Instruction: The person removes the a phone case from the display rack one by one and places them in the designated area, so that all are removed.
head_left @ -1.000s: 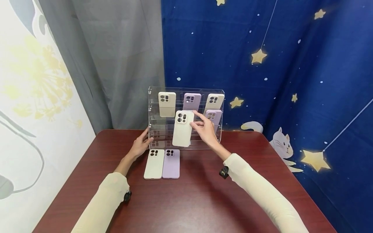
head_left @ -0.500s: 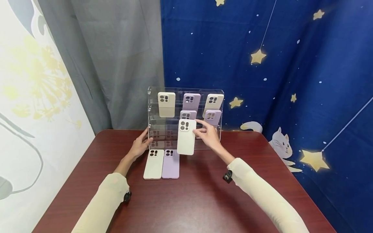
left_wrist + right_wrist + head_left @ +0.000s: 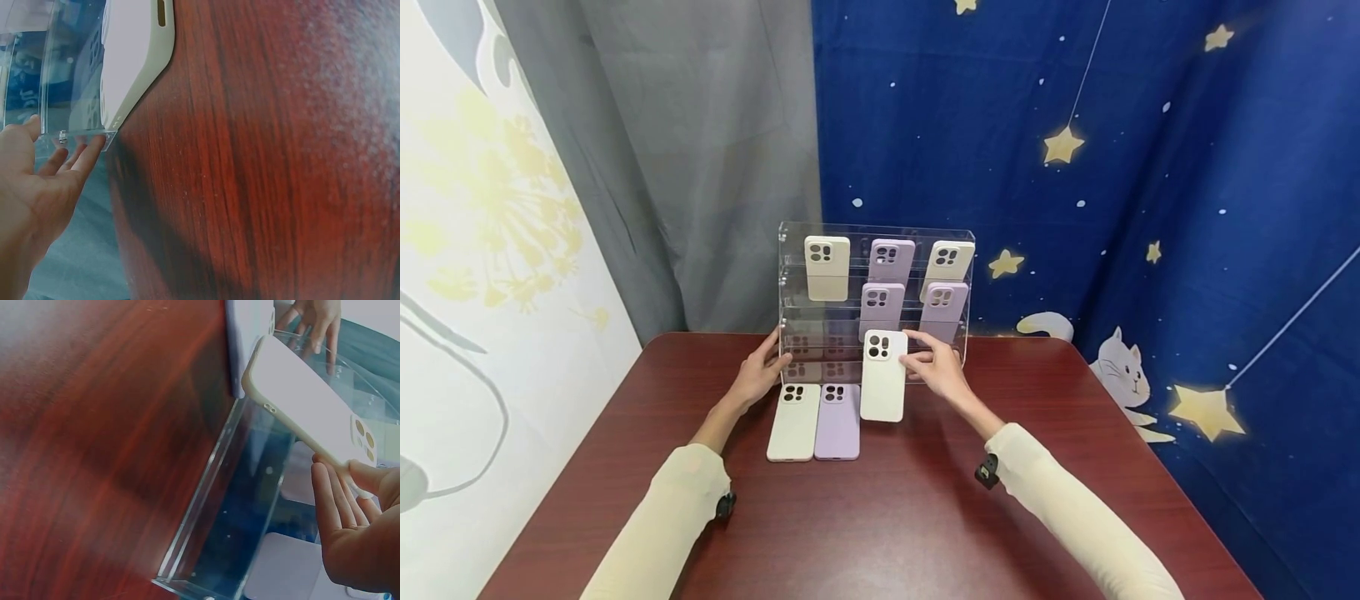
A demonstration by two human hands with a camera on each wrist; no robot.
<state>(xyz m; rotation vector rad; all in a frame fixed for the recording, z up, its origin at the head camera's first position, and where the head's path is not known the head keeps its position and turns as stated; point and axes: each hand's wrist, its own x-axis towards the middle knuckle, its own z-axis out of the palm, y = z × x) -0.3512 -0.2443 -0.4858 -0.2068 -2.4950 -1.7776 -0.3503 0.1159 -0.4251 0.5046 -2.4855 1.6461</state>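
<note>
My right hand (image 3: 937,367) pinches the upper right edge of an off-white phone case (image 3: 883,392) with camera cutouts. Tilted, the case hangs in front of a clear acrylic display rack (image 3: 808,327); in the right wrist view the thumb and fingertips hold the case (image 3: 306,400) near its camera end. My left hand (image 3: 756,377) touches the rack's left side. In the left wrist view its fingers (image 3: 94,153) lie against the clear side panel. A white case (image 3: 793,429) and a purple case (image 3: 838,429) stand side by side at the rack's lower front.
On the rack's upper tiers are a white case (image 3: 827,279), a purple case (image 3: 891,257) and another white case (image 3: 952,252). Below them sit two more purple cases (image 3: 882,304). The rack stands on a reddish-brown table (image 3: 880,533) before grey and blue curtains (image 3: 940,108).
My right hand has lowered the white case from the middle tiers to the rack's lower front, moving slightly right. The purple case behind it has come into view. My left hand stays put.
</note>
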